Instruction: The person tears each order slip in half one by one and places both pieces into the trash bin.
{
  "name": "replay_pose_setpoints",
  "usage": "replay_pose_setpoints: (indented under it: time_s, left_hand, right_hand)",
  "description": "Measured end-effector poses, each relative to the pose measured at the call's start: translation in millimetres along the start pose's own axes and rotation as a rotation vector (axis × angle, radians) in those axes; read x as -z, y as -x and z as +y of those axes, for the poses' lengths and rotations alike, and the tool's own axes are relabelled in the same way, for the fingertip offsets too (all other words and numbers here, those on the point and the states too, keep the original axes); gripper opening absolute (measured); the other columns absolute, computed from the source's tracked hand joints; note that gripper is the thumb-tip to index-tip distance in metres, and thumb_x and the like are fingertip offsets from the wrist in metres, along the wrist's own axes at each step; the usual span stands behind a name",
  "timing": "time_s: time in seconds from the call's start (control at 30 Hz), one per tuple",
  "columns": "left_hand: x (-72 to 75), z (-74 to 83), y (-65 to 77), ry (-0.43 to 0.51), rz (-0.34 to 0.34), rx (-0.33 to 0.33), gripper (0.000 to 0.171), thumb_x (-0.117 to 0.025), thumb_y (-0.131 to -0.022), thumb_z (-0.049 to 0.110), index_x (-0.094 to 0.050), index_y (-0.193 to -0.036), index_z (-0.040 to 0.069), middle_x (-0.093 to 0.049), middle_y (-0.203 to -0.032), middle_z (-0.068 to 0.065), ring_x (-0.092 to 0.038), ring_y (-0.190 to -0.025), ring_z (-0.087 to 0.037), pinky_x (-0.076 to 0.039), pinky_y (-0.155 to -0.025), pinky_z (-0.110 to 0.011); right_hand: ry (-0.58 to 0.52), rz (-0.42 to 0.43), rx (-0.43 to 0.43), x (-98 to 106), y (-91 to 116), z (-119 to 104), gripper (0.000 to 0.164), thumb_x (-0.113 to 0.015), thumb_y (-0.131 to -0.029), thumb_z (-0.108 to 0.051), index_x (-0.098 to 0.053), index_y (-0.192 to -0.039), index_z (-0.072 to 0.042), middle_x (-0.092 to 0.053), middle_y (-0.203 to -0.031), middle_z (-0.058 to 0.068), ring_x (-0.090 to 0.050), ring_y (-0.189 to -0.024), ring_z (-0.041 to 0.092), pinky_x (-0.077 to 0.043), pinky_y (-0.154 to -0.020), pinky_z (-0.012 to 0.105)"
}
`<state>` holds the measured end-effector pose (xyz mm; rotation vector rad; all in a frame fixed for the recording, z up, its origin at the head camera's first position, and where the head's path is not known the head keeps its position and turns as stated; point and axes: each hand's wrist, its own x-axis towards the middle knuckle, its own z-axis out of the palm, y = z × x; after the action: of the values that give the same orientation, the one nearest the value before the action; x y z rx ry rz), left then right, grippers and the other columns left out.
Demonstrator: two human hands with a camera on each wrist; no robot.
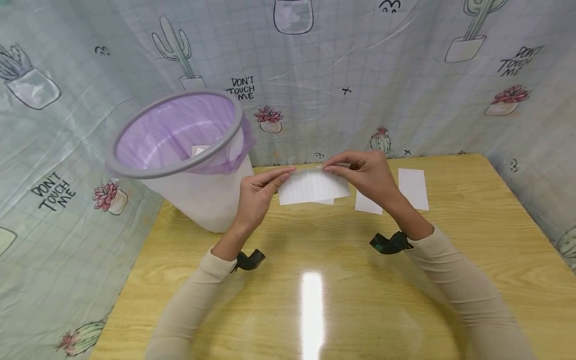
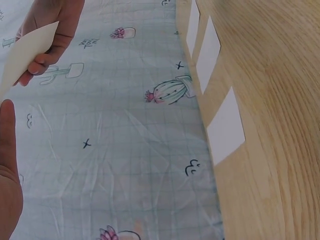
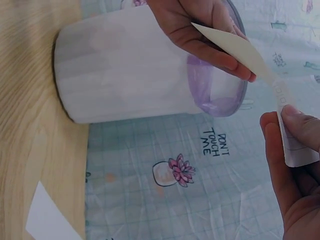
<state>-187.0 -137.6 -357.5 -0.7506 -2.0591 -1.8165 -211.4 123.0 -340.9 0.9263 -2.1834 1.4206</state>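
A small sheet of lined white paper [image 1: 312, 188] is held up above the table between both hands, bowed along its length. My left hand [image 1: 255, 199] pinches its left upper corner between thumb and fingers. At the upper right edge, my right hand [image 1: 370, 175] grips it; in the right wrist view, the right thumb presses a strip with faint print [image 3: 294, 145] against the fingers. Behind the held sheet, another white paper [image 1: 326, 202] lies on the table, partly hidden. Two more slips, a near one [image 1: 368, 203] and a far-right one [image 1: 413, 189], lie beside the right hand.
Left of the hands stands a white bin [image 1: 204, 200] with a grey rim and purple liner; white paper [image 1: 199, 149] shows inside. A patterned cloth [image 1: 315, 90] hangs behind the wooden table [image 1: 351, 290]. Small black devices are strapped to both wrists.
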Motion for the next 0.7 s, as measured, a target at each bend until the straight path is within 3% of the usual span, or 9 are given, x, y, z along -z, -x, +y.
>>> replay_pose_setpoints:
  time_s: [0.17, 0.3, 0.43, 0.57, 0.7]
  left_hand:
    - [1.2, 2.3, -1.6, -0.017, 0.015, -0.016, 0.019, -0.067, -0.098, 0.004, -0.076, -0.113, -0.003, -0.075, -0.111, -0.014, -0.069, -0.098, -0.011, -0.054, -0.086, -0.025]
    - [1.4, 3.4, -3.8, -0.013, 0.019, -0.036, 0.019, -0.067, -0.098, 0.003, -0.076, -0.112, -0.004, -0.075, -0.11, -0.015, -0.069, -0.099, -0.009, -0.054, -0.084, -0.024]
    - [7.2, 6.0, -4.5, 0.038, 0.057, -0.036, 0.019, -0.066, -0.098, 0.003, -0.076, -0.112, -0.004, -0.076, -0.111, -0.013, -0.07, -0.092, -0.006, -0.055, -0.077, -0.022]
    - [21.6, 10.2, -5.0, 0.088, 0.13, -0.044, 0.019, -0.065, -0.099, 0.003, -0.076, -0.112, -0.005, -0.078, -0.101, -0.005, -0.048, -0.055, 0.0, -0.045, -0.056, -0.015]
    - [34.8, 14.5, -7.4, 0.048, 0.163, -0.059, 0.018, -0.065, -0.098, 0.002, -0.075, -0.11, -0.008, -0.074, -0.08, 0.005, -0.023, -0.045, -0.006, -0.03, -0.048, -0.02]
  right_hand:
    - [-0.018, 0.013, 0.011, 0, -2, -4, 0.012, -0.077, -0.088, -0.002, -0.082, -0.096, -0.009, -0.078, -0.086, 0.004, -0.047, -0.044, 0.008, -0.033, -0.047, 0.021]
    - [-0.01, 0.026, 0.005, 0, -2, -6, 0.011, -0.077, -0.088, -0.002, -0.082, -0.096, -0.009, -0.078, -0.087, 0.005, -0.049, -0.045, 0.007, -0.036, -0.048, 0.021]
    - [-0.009, 0.084, -0.053, 6, -4, -5, 0.009, -0.078, -0.09, -0.006, -0.082, -0.097, -0.008, -0.078, -0.09, 0.006, -0.057, -0.055, 0.006, -0.04, -0.053, 0.02]
    - [-0.052, 0.193, -0.127, 20, -7, 1, 0.008, -0.077, -0.09, -0.006, -0.081, -0.097, -0.004, -0.078, -0.089, -0.001, -0.066, -0.069, 0.006, -0.046, -0.059, 0.019]
    - [-0.038, 0.222, -0.142, 33, -7, 2, 0.009, -0.078, -0.09, -0.006, -0.081, -0.097, -0.002, -0.077, -0.089, -0.01, -0.069, -0.075, 0.007, -0.049, -0.063, 0.019]
